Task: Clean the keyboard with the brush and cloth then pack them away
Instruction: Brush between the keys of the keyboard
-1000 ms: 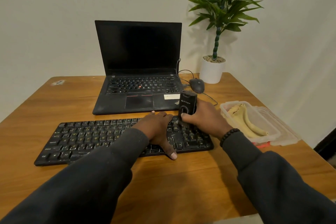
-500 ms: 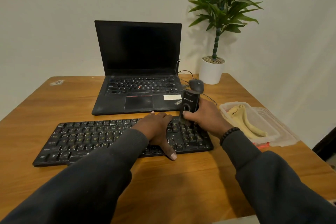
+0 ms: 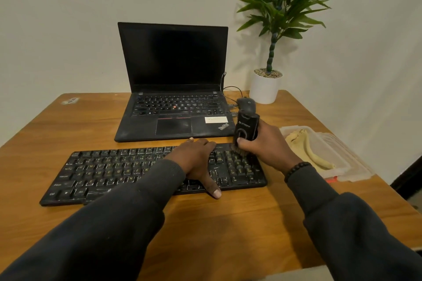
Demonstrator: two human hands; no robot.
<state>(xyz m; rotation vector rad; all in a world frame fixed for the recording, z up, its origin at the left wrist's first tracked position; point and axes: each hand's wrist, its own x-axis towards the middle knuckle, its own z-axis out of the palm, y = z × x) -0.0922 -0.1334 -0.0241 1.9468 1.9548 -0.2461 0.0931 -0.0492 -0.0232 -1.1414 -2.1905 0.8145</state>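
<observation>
Right hand (image 3: 267,146) fingers curled round brush (image 3: 247,129), bristles on keyboard (image 3: 109,171) right end, left hand (image 3: 197,162) flat, fingers straight on keys

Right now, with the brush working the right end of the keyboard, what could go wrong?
1. The brush in the right hand works close to the laptop and mouse; a long stroke could flick dust onto them.
2. The left hand lies flat over keys in the middle of the keyboard, so that patch may go unbrushed.
3. The cloth lies in the open container just right of the brushing; debris could land on it.
</observation>
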